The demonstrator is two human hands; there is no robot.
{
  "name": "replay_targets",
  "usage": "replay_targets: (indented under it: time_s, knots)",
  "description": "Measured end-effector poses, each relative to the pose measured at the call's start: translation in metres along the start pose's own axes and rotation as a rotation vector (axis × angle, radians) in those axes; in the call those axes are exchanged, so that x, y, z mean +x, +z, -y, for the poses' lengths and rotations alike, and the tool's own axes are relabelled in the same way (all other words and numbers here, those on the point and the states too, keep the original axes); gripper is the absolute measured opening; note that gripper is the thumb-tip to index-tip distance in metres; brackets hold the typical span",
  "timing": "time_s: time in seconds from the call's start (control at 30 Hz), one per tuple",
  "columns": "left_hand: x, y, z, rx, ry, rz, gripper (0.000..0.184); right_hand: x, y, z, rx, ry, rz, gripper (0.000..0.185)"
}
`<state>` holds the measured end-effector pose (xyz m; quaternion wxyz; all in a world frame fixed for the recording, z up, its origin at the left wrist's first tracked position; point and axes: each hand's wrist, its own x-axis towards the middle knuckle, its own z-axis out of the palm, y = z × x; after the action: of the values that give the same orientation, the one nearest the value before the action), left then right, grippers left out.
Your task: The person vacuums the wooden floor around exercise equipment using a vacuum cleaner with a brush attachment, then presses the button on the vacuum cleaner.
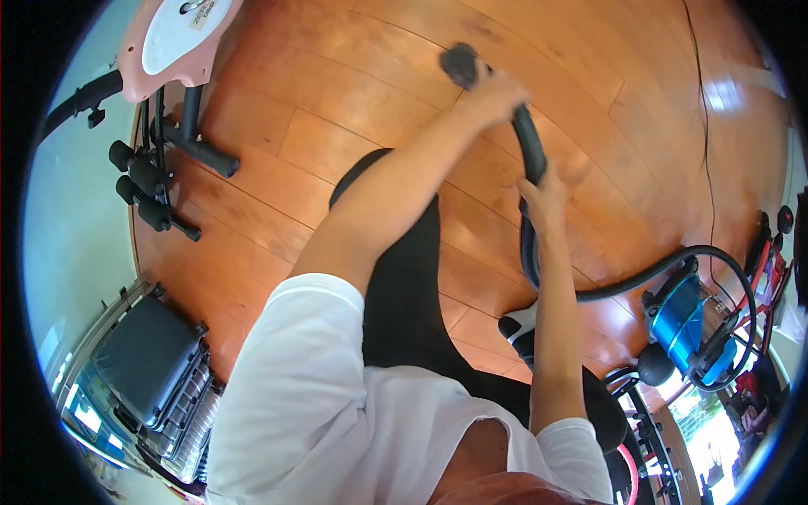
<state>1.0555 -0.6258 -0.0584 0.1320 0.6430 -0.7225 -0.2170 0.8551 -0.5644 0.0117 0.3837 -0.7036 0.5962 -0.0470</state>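
A black vacuum hose (623, 290) curves over the wooden floor and up between my hands. My left hand (498, 94), slightly blurred and farther forward, is closed around the tube near its far end. Just beyond its fingers is a round black head (459, 66), close to the floor. Lower down, my right hand (545, 198) grips the same hose, its thumb on the near side. The hose leads back to a blue canister vacuum (677, 320) at the right.
A pink and white exercise bike (181, 42) with black foam rollers stands at upper left. A dark suitcase (147, 358) is at lower left. A thin black cord (705, 126) runs down the right side. My foot (519, 324) is on the floor beside the hose.
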Motion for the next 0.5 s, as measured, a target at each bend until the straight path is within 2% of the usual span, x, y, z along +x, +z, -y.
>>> replay_targets:
  time_s: [0.1, 0.17, 0.23, 0.27, 0.37, 0.43, 0.5]
  knots:
    - [0.007, 0.007, -0.061, -0.030, 0.124, 0.114, 0.022, -0.040, -0.017, -0.019, 0.074, 0.188, -0.083, 0.047]
    - [0.007, 0.013, -0.075, -0.053, 0.187, 0.170, 0.020, -0.061, -0.022, -0.015, 0.129, 0.281, -0.125, 0.044]
    - [0.004, 0.009, -0.074, -0.076, 0.222, 0.214, 0.018, -0.067, -0.020, -0.004, 0.036, 0.260, -0.144, 0.041]
    - [0.002, 0.005, -0.066, -0.076, 0.189, 0.164, 0.018, -0.064, -0.016, 0.002, -0.007, 0.242, -0.151, 0.039]
    - [-0.007, -0.007, -0.025, -0.067, 0.037, 0.014, 0.017, -0.030, -0.006, 0.015, -0.022, 0.009, -0.094, 0.038]
    - [-0.011, -0.020, 0.015, -0.061, -0.107, -0.084, 0.016, 0.008, 0.005, 0.030, -0.080, -0.081, 0.019, 0.042]
    - [-0.001, -0.005, 0.070, -0.224, -0.140, -0.315, 0.018, 0.038, 0.018, 0.064, -0.157, -0.030, 0.067, 0.046]
